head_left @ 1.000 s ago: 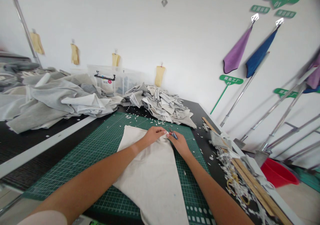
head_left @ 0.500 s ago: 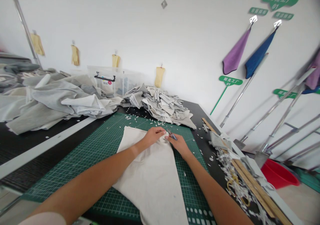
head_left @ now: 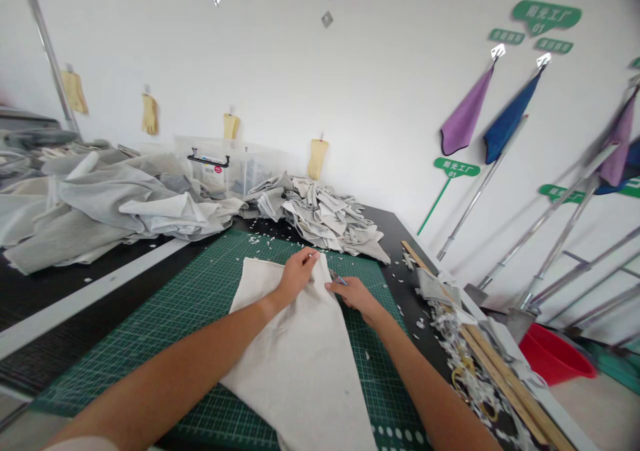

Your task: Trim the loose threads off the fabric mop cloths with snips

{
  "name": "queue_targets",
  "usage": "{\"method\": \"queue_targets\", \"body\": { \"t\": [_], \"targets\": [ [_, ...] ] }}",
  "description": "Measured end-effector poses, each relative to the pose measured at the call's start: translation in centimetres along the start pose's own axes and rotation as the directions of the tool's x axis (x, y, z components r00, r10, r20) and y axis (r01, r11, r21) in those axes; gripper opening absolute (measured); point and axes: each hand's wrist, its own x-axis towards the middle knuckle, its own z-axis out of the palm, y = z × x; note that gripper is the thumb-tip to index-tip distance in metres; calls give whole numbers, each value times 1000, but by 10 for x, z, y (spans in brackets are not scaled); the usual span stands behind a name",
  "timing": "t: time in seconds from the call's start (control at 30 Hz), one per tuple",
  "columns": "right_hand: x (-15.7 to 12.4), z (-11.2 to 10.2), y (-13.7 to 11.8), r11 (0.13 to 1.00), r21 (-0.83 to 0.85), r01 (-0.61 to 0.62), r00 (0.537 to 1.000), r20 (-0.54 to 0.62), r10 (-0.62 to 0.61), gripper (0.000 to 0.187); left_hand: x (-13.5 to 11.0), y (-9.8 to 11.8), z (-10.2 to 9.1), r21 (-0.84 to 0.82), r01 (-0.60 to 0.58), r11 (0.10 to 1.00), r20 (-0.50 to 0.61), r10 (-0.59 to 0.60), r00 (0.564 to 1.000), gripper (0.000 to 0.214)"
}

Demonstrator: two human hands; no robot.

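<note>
A white cloth lies lengthwise over the green cutting mat, its near end running out of the bottom of the view. My left hand pinches the cloth's far right corner and lifts it slightly off the mat. Just right of that corner, my right hand is closed on small thread snips with a bluish handle. Their tips point up and left beside the cloth's right edge; most of the tool is covered by my fingers.
A heap of grey and white cloths lies left, and a pile of small pieces behind the mat. A clear plastic box stands behind. On the right are wooden strips, scraps and a red basin.
My left hand has shifted slightly left and raised the cloth's corner. My right hand has drawn apart from it with the snips. The view has tilted a little.
</note>
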Motion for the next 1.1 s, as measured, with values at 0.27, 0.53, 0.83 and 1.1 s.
{"method": "queue_targets", "body": {
  "t": [0.27, 0.53, 0.83, 1.1],
  "targets": [
    [-24, -12, -20, 991, 80, -105, 899, 434, 60, 53, 18, 38, -21, 48, -38, 998, -246, 49, 968, 34],
    [-32, -40, -30, 994, -59, -89, 866, 488, 107, 49, 57, 94, -70, 67, -228, 971, -389, 236, 891, 29],
    [-64, -111, -81, 982, -189, -3, 998, 67, 16, 47, 70, 191, -138, 141, -443, 886, -490, 451, 746, 28],
    [-134, -140, -139, 977, -183, 109, 913, -369, -171, 54, 27, 256, -192, 397, -423, 815, -471, 576, 668, 25]
  ]
}}
